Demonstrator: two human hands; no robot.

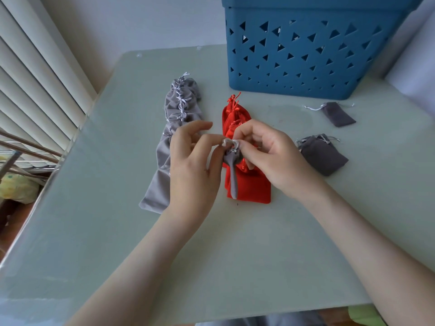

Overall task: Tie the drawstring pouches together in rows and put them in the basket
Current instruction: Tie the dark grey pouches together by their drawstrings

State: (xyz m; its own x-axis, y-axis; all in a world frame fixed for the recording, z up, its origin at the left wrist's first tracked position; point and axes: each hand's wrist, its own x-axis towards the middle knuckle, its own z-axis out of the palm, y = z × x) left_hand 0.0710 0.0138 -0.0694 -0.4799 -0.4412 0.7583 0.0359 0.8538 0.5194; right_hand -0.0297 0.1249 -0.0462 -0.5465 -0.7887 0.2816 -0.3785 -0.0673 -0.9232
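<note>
Both hands meet over the middle of the pale green desk [117, 231]. Between them is a small grey pouch [232, 161], gathered tight at the mouth, with its body trailing down narrow in front of the red ones.

The left hand [190, 165] has a closed grip. Its thumb and forefinger pinch the white drawstring [228, 143] at the pouch's mouth, and its other fingers are lifted and loosely bent. The right hand [270, 156] comes in from the other side, fingers curled, and its fingertips nip the same knot of cord and gathered cloth. The two grips are almost touching.

Under and behind the hands, in the centre of the frame, lies a row of red pouches [249, 189], running away from me toward the basket with red cords at the far end. Just left of it is a longer row of light grey pouches [174, 128], tied one to the next, with white knots showing along its upper half.

To the right, well apart from the rows, two loose dark grey pouches lie flat. The nearer pouch [323, 158] is close to the right wrist, and the farther pouch [339, 115] lies just in front of the basket.

The blue basket [306, 12], its wall pierced with triangular holes, stands at the upper right on the far side of the desk. I cannot see into it. White blinds [35, 78] fill the upper left.
</note>
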